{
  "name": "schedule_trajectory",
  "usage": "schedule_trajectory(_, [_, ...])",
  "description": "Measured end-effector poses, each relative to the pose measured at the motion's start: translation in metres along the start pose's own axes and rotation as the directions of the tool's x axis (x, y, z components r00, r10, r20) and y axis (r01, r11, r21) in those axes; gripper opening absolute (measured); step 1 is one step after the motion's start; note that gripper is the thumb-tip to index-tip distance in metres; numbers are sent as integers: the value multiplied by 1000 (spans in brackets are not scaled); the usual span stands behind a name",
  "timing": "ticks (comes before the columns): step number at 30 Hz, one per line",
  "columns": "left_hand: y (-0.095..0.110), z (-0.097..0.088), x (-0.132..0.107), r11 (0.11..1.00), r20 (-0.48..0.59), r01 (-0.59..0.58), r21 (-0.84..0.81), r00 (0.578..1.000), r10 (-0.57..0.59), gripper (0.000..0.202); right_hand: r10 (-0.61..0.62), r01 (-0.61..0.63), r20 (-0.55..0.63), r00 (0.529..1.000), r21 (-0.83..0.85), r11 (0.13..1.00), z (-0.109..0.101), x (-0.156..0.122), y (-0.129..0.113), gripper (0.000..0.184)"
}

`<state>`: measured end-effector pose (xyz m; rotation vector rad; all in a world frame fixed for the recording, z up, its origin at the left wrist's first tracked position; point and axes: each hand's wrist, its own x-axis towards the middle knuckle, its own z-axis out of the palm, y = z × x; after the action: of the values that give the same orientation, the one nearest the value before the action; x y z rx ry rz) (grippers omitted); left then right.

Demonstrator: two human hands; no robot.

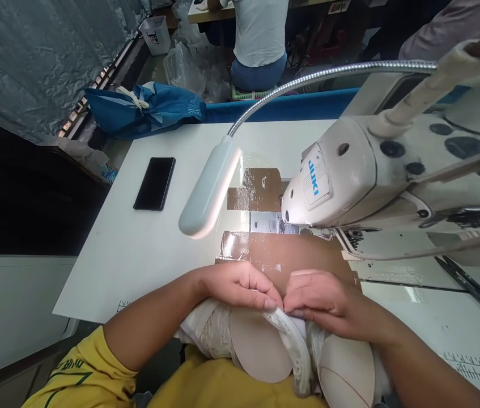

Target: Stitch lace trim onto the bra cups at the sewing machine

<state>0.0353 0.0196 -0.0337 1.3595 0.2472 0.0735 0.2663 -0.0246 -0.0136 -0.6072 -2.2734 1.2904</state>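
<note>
Garment (260, 348) in front, phone (154, 183) left — lamp (208, 192) between, sewing machine (342, 170) right

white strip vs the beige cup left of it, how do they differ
The white strip is narrow and curved, while the beige cup is broad and rounded. The strip has a patterned surface; the cup looks plain. The strip's upper end is at the fingertips of the left hand; the cup lies below that hand. Both are pale.

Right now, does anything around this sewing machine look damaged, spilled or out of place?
The brown cardboard patches either side of the shiny metal plate look makeshift, with uneven outlines and glossy clear tape at their left ends. A black rectangular phone on the white tabletop seems unrelated to sewing. No spill shows.
</note>
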Motion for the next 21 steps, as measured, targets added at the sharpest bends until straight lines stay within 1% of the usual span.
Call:
schedule_trajectory(3, [-1,0,0,992,-7,28,-121,1000,-30,37,-6,7,-10,1000,108,994,0,3,5,12])
schedule_trajectory(6, [-1,1,-1,982,-10,42,-186,999,-45,36,4,-2,-13,1000,166,986,0,4,7,12])
schedule_trajectory(14, [-2,0,-3,970,-13,37,-239,999,-42,33,54,-54,10,999,246,968,1,3,10,14])
schedule_trajectory(21, [-3,0,-2,976,-16,56,-211,998,-61,34,117,-122,32,993,265,957,5,5,8,27])
